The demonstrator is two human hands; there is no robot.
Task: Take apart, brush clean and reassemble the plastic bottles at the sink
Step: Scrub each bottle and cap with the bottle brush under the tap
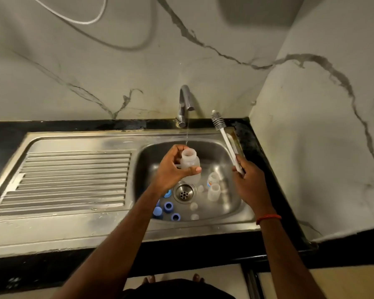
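Bottle (190, 164) upright, mouth toward tap (185, 104)

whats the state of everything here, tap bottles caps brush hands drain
tap, running, thin stream
held bottle, uncapped, upright under the stream
left hand, grips held bottle
right hand, grips brush
brush, head up, outside any bottle
other bottles, uncapped, standing
blue caps, off, lying loose
drain, unplugged

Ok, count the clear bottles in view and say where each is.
3. One bottle is held by the left hand under the tap stream; a labelled bottle and a plain bottle sit in the sink right of the drain. The left arm may hide others.
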